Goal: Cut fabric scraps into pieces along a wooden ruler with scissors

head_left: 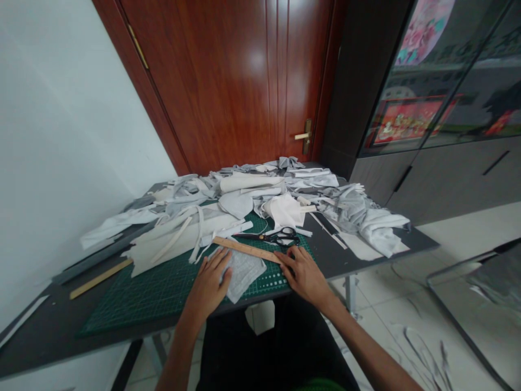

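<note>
My left hand (209, 282) lies flat with fingers spread on a small grey fabric piece (243, 271) on the green cutting mat (163, 288). My right hand (303, 271) rests open on the mat to the right of that piece, its fingertips touching the near end of a wooden ruler (246, 249). The ruler lies slanted across the top edge of the fabric piece. Black-handled scissors (273, 237) lie just behind the ruler, untouched.
A big heap of white and grey fabric scraps (260, 203) covers the back of the dark table (36, 336). A long wooden stick (100, 278) lies at the left. A red door (244, 81) stands behind, a dark cabinet (439, 163) to the right.
</note>
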Action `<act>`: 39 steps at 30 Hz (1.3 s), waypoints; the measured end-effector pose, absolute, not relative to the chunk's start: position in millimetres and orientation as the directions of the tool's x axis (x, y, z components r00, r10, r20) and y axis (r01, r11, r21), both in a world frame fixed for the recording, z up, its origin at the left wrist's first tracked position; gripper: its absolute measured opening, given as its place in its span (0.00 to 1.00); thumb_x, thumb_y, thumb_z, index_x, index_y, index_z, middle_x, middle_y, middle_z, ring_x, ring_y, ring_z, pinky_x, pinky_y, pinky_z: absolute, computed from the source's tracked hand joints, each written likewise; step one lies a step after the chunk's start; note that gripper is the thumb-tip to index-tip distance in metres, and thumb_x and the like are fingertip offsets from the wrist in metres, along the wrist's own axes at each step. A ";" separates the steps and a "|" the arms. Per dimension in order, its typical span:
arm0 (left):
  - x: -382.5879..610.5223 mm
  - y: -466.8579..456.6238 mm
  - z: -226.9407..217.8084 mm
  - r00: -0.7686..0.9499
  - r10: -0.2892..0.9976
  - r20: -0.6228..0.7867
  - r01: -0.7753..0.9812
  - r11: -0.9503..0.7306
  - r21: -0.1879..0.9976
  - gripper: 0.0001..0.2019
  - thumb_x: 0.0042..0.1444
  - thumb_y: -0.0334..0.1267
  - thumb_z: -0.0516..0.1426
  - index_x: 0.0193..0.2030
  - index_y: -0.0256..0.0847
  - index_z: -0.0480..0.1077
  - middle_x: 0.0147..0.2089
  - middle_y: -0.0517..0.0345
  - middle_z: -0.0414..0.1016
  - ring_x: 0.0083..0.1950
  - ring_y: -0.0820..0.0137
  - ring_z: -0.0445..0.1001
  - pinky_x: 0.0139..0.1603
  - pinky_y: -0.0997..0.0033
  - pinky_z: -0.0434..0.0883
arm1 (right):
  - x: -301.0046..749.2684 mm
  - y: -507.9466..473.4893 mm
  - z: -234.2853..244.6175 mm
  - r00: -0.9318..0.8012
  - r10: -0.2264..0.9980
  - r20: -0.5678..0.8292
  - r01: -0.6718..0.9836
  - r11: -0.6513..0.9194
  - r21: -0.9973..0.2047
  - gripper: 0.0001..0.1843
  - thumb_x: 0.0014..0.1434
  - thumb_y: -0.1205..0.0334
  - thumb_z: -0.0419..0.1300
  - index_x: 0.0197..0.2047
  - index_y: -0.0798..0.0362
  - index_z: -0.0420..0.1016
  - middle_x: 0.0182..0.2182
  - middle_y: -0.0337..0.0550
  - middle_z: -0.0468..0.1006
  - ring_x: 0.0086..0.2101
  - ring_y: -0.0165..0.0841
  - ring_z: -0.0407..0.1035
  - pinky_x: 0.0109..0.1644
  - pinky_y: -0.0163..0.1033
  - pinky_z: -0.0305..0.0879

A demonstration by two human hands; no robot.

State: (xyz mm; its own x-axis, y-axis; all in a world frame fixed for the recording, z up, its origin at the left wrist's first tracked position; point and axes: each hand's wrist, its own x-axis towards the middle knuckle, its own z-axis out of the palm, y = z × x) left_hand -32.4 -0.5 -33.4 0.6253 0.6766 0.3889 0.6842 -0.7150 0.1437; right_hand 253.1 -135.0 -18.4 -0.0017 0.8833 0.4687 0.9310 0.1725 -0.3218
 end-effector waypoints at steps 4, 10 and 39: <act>-32.1 -1.1 -32.6 0.632 0.668 0.393 0.678 -0.722 0.138 0.25 0.74 0.45 0.44 0.69 0.38 0.68 0.72 0.45 0.67 0.75 0.53 0.63 0.76 0.37 0.57 | 254.0 -134.7 -21.3 -0.006 0.873 0.487 0.927 0.188 -0.326 0.21 0.72 0.63 0.54 0.65 0.51 0.73 0.45 0.51 0.72 0.46 0.44 0.67 0.54 0.52 0.70; -31.2 -2.9 -31.2 0.630 0.666 0.400 0.674 -0.724 0.143 0.24 0.73 0.44 0.45 0.70 0.41 0.68 0.71 0.45 0.69 0.75 0.54 0.64 0.75 0.39 0.58 | 254.3 -135.1 -23.0 -0.011 0.867 0.498 0.932 0.190 -0.309 0.22 0.71 0.63 0.55 0.66 0.51 0.73 0.45 0.51 0.72 0.46 0.43 0.68 0.54 0.51 0.71; -31.7 -3.5 -31.4 0.652 0.662 0.370 0.667 -0.733 0.136 0.24 0.74 0.40 0.44 0.71 0.44 0.66 0.74 0.48 0.66 0.76 0.55 0.61 0.76 0.38 0.56 | 253.9 -135.0 -20.3 -0.035 0.834 0.551 0.822 0.337 -0.459 0.22 0.75 0.59 0.52 0.69 0.46 0.68 0.49 0.49 0.73 0.47 0.39 0.72 0.54 0.46 0.73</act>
State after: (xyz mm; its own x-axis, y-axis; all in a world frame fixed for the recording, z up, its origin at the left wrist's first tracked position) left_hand -31.7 -3.5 -31.4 0.6520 0.6619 0.3697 0.6667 -0.7328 0.1361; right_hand 253.9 -135.0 -20.3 -0.0346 0.8335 0.5514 0.8221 0.3375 -0.4585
